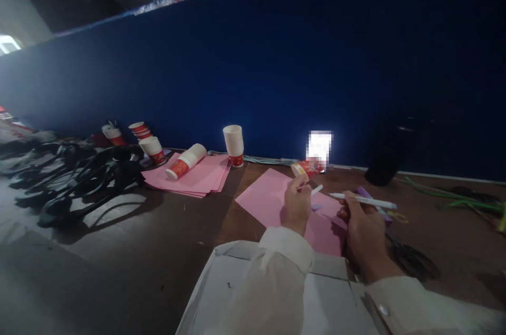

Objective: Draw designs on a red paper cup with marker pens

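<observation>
My right hand (pixel 366 229) grips a white marker pen (pixel 375 201), its tip pointing left toward my other hand. My left hand (pixel 297 203) is closed, with a small white pen cap (pixel 317 189) sticking out from the fingers. Right beyond the left fingers lies a red and white paper cup (pixel 310 168); I cannot tell whether they touch it. Beneath both hands is a pink paper sheet (pixel 263 197), with a small purplish patch near the left hand. A purple stick-like item (pixel 361 191) lies partly hidden behind the right hand.
Black scissors (pixel 415 261) lie at the right, near a dark cylinder (pixel 383 164) and green cords (pixel 435 193). A paper cup stack (pixel 233 143) stands left of the sheet; another lies on pink papers (pixel 193 185). Headsets (pixel 79 177) crowd the left. A blue partition (pixel 253 71) rises behind.
</observation>
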`<state>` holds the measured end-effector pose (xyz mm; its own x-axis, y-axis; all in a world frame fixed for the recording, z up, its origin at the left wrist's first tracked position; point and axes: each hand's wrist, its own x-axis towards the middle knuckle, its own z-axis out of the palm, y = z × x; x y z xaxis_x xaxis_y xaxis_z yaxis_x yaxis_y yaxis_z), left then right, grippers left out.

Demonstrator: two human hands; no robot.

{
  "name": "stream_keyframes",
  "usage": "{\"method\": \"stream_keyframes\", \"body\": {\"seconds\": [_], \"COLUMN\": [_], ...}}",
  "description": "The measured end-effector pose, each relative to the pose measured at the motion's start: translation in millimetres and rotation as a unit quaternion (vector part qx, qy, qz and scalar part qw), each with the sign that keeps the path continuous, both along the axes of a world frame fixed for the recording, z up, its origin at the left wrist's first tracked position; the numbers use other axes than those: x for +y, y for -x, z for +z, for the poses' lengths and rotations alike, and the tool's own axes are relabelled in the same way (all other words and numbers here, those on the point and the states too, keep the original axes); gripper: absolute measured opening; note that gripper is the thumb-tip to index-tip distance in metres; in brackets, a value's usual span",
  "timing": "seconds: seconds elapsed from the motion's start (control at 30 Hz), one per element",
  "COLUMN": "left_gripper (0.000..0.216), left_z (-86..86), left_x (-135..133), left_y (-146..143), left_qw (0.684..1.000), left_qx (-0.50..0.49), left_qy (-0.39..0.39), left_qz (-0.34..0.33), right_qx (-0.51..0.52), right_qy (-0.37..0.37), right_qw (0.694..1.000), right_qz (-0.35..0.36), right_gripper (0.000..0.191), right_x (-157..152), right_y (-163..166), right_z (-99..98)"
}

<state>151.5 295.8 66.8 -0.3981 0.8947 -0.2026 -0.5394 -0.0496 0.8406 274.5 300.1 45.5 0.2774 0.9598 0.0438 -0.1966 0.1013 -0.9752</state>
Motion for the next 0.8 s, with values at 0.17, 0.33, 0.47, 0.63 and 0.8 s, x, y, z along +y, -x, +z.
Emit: {"method": "stream_keyframes", "body": {"seconds": [0.17,0.33,0.47,0.63,0.8], "left_gripper": [0.037,0.034,0.024,0.019,0.013], "left_z": [-9.0,-10.6,-2.2,-0.9,-2.7], "left_x": [5,8,7,6,8], "left_y": [11,14,11,8,8], "left_qw": [0.994,0.982,0.969,0.965,0.963], "left_qx": [-0.090,-0.172,-0.234,-0.249,-0.264], "left_qy": [-0.052,-0.076,-0.075,-0.085,-0.060], "left_qz": [0.024,0.013,0.008,0.005,0.007], "right_qx": [-0.017,-0.011,-0.027,-0.032,-0.066], "right_qy": [0.001,-0.019,-0.017,-0.031,-0.044], "right_qw": [1.000,1.000,0.999,0.999,0.997], "right_qz": [0.002,-0.002,0.002,-0.001,-0.002], "right_gripper": [0.039,0.034,0.037,0.039,0.041], "right_x": [-2,-5,-3,-3,-10], "right_y": [1,2,1,2,4], "right_z": [4.9,11.2,7.5,7.6,16.3]}}
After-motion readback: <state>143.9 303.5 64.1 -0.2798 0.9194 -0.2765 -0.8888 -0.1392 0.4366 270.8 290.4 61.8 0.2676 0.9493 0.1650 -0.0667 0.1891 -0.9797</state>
